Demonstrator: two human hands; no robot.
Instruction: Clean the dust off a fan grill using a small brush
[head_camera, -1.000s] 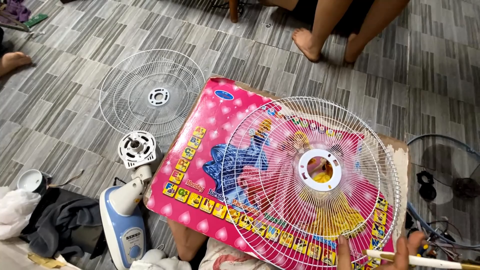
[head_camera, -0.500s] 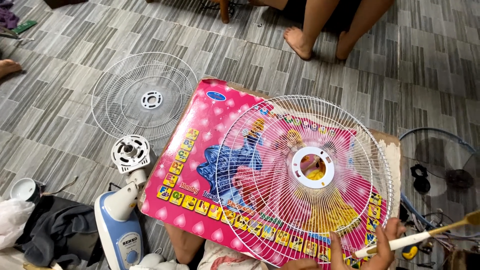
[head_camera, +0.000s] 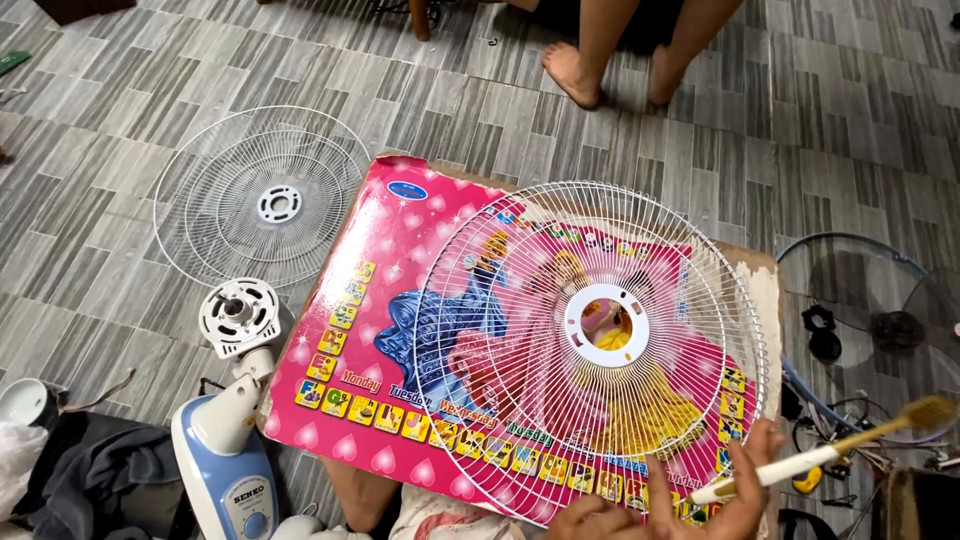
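Nearest, bottom edge: your right hand (head_camera: 745, 490), fingers closed round the white handle of a brush (head_camera: 825, 455) whose tan head points out to the right, over a tangle of wires (head_camera: 850, 440).

Beside it: your left hand (head_camera: 590, 520), only partly in frame. It lies at the near rim of the white wire fan guard (head_camera: 590, 345); whether it pinches the rim or only touches it cannot be told.

The guard rests dome-up on a pink picture board (head_camera: 400, 300) laid across your lap, its hub ring open at the middle.

Left of the board, on the floor: a blue and white fan body (head_camera: 225, 450) with bare motor mount (head_camera: 238, 317), beside a heap of dark cloth (head_camera: 110, 460).

Farther left: a second white guard (head_camera: 262, 208), flat on the grey plank floor (head_camera: 130, 90). Right: a dark fan guard with blue rim (head_camera: 880, 320).

Farthest: another person's bare feet (head_camera: 610, 70).

Risk, as a judgement: the board overhangs your knees, so a hard push at the near rim could tip the board or slide the guard off it. The brush head sits close to the loose wires and could snag them.
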